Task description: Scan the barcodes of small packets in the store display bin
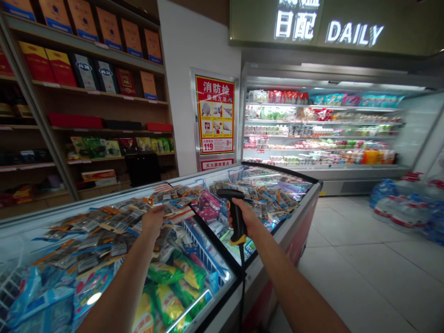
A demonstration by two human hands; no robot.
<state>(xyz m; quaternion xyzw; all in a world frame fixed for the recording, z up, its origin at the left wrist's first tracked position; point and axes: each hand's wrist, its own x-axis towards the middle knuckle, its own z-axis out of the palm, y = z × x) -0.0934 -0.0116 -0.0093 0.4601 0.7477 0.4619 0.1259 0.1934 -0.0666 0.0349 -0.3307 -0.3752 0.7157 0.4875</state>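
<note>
My right hand [245, 216] is wrapped around the grip of a black and yellow barcode scanner [237, 219], held upright above the freezer's front edge. Its head points left, and a dark cable hangs from the base of the grip. My left hand [152, 221] reaches over the glass top, fingers closed at the edge of a small flat packet [178, 213] with orange trim. Many similar packets [111, 226] lie spread across the glass around it. Part of the left fingertips is hidden by the hand itself.
Under the glass of the chest freezer [277, 254] lie green and yellow bags [169, 296] and a wire basket. Shelves of boxes [83, 69] stand at left. A lit refrigerated display [322, 125] is behind, with bottled water packs [398, 208] on the floor at right.
</note>
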